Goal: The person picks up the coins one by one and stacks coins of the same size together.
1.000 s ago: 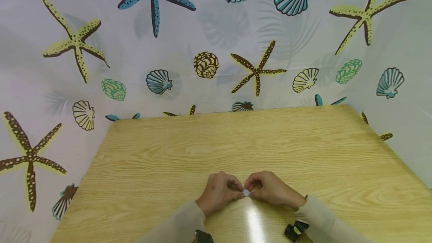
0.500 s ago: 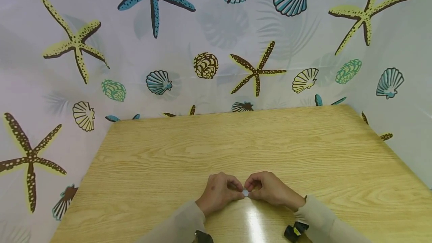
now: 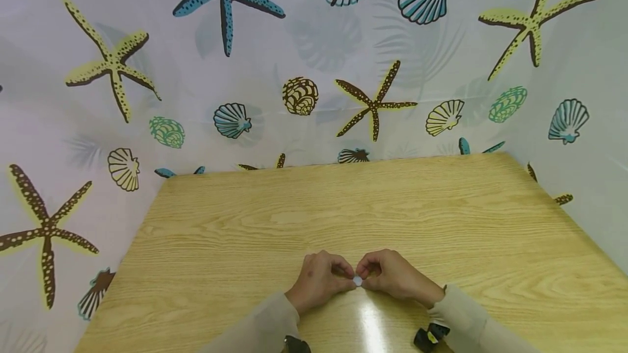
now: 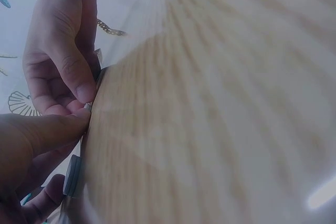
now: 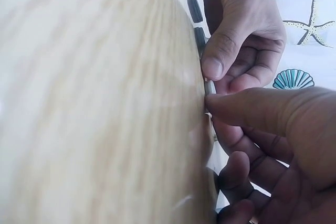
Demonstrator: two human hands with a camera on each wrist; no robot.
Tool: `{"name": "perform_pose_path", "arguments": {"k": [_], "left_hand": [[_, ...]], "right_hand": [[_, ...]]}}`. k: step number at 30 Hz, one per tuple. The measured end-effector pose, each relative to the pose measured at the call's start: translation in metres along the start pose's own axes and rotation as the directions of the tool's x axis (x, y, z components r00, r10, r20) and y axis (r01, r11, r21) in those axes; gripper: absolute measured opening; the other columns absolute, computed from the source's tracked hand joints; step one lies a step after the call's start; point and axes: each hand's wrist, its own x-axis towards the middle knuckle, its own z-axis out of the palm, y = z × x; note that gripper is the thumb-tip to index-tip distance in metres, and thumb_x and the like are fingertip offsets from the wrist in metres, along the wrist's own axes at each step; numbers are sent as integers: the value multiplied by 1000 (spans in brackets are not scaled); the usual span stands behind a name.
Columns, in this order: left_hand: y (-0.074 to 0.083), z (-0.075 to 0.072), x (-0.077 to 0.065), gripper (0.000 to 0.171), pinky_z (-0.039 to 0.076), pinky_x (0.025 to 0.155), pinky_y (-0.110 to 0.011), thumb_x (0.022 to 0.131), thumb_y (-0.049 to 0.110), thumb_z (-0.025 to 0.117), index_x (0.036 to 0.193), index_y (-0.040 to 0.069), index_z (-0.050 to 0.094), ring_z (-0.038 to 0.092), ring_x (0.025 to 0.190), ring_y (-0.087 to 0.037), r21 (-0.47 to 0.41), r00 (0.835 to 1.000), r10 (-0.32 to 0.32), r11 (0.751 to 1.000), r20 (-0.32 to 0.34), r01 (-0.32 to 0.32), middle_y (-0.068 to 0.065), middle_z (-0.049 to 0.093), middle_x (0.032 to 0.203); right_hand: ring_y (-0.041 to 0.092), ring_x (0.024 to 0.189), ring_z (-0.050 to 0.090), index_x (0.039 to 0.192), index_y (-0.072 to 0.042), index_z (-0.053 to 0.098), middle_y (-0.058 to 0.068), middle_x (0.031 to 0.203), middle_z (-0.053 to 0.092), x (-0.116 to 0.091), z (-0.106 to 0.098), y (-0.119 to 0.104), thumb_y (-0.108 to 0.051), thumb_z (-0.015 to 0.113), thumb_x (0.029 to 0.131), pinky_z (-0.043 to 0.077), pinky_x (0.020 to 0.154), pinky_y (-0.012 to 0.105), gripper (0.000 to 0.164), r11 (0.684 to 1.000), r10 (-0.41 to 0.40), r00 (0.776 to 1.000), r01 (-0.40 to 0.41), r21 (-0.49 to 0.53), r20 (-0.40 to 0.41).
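Note:
A small pale disc (image 3: 358, 281) lies at the table's near middle, between the fingertips of both hands. My left hand (image 3: 321, 279) pinches it from the left with thumb and index finger. From the right, my right hand (image 3: 391, 275) pinches it the same way. In the right wrist view the disc (image 5: 209, 88) stands partly hidden between the two thumbs. Beside the left hand's lower fingers, the left wrist view has a grey-green round piece (image 4: 72, 176) with a layered edge. Two short dark pieces (image 5: 195, 10) appear near the left hand in the right wrist view; their kind is unclear.
The wood-grain table (image 3: 294, 206) reaches back to a white curtain (image 3: 275, 42) printed with starfish and shells. Light reflects off the table (image 3: 371, 323) just in front of the hands. A black wrist device (image 3: 426, 338) sits by the right sleeve.

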Motion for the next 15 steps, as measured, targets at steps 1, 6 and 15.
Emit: {"name": "perform_pose_path", "arguments": {"k": [1,6,15], "left_hand": [[0,0,0,15,48,93,-45,74,21,90,82,23,77,66,95,-8,-2,1000,-2,1000,-1,2,17,73,85],[-1,-2,-2,16,47,93,-45,74,24,90,84,22,77,64,95,-8,-14,1000,-6,1000,7,6,17,73,87],[-2,-22,-2,34,48,97,-41,82,26,85,109,11,72,62,104,-12,-96,995,-28,995,97,37,7,70,107]], "right_hand": [[10,83,62,95,-4,70,4,91,70,0,0,0,-1,77,84,49,75,24,13,1000,2,1000,-2,-2,1],[10,83,62,96,-4,70,2,92,70,0,0,0,-1,76,84,49,75,24,14,1000,2,1000,-2,-12,12],[12,87,62,104,1,68,4,98,68,-6,-14,1,-10,77,87,52,76,23,22,999,6,1000,-5,-35,24]]}}
